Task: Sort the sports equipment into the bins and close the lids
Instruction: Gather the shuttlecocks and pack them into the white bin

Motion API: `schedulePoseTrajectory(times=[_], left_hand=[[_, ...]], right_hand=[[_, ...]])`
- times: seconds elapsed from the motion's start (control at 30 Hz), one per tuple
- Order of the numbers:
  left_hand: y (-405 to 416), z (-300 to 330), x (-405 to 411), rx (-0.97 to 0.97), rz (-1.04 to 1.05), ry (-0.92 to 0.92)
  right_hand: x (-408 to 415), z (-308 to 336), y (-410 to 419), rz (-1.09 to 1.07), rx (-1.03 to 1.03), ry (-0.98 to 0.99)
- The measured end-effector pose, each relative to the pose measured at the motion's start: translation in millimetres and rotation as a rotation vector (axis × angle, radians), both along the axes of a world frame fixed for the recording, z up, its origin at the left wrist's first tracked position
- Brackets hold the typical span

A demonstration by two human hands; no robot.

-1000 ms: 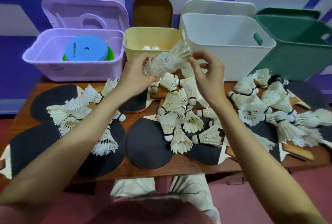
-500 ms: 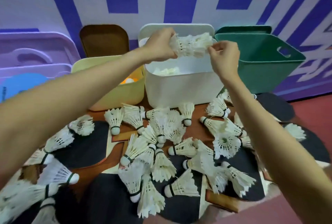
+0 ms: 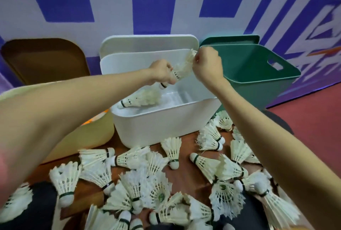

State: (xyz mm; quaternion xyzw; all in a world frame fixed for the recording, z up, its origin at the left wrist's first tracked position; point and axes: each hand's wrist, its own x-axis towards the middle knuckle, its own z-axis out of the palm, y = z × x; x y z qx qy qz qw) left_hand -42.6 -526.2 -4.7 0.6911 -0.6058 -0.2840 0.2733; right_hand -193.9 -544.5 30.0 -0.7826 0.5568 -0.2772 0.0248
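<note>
- White feathers fill my view: a nested stack of shuttlecocks (image 3: 180,70) hangs over the open white bin (image 3: 166,120), held there, I judge, so it drops in with the stack already lying inside (image 3: 140,98).
- My left hand (image 3: 162,71) grips the cork end, fingers curled round it; my right hand (image 3: 206,63) pinches the feathered top, which steadies the stack at both ends and keeps it from splaying apart.
- Behind the bin its white lid (image 3: 147,43) leans on the wall, upright, leaving the mouth free for loading.
- Beside it the green bin (image 3: 258,78) and the yellow bin (image 3: 88,133) also stand open, their contents mostly hidden from me.
- Dozens of loose shuttlecocks (image 3: 171,150) crowd the wooden table (image 3: 184,157) below, over dark paddles (image 3: 42,207), so I judge the sorting far from done.
</note>
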Motion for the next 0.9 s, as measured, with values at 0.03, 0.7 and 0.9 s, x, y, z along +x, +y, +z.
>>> schedulePoseTrajectory(times=[0.03,0.7,0.9], left_hand=[[-6.7,-6.9,0.2,0.008,-0.006,-0.019],[-30.0,-41.7,8.7,0.134,-0.11,-0.596],[-27.9,-42.3,7.9,0.165,-0.153,-0.695]], right_hand=[[2.8,-5.2,-2.4,0.001,-0.01,0.033],[45.5,-29.2,-57.7,0.065,0.678,0.92],[43.2,-40.4,-59.3,0.108,0.835,0.903]])
